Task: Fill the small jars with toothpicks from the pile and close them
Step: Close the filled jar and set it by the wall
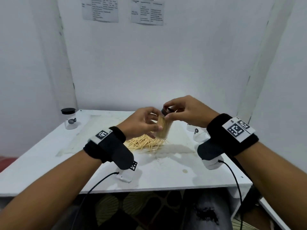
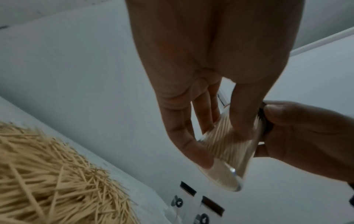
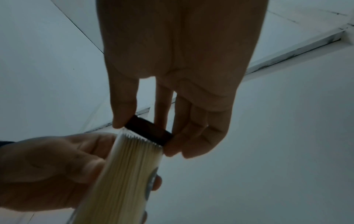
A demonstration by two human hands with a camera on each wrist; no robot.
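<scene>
A clear small jar [image 1: 163,128] packed with toothpicks is held tilted above the toothpick pile [image 1: 146,143]. My left hand [image 1: 144,122] grips the jar's body [image 2: 228,145] between thumb and fingers. My right hand [image 1: 181,112] pinches the black lid [image 1: 166,111] at the jar's mouth. In the right wrist view the lid [image 3: 148,131] sits on the rim, right over the toothpick tips, with the jar [image 3: 122,174] running down to the lower left. The loose pile [image 2: 47,178] lies on the white table below.
An empty jar with a black lid [image 1: 69,119] stands at the table's [image 1: 49,155] far left. Two more clear jars [image 1: 198,132] lie at the right, behind my right wrist; they appear as jars [image 2: 193,201] in the left wrist view. White walls enclose the table.
</scene>
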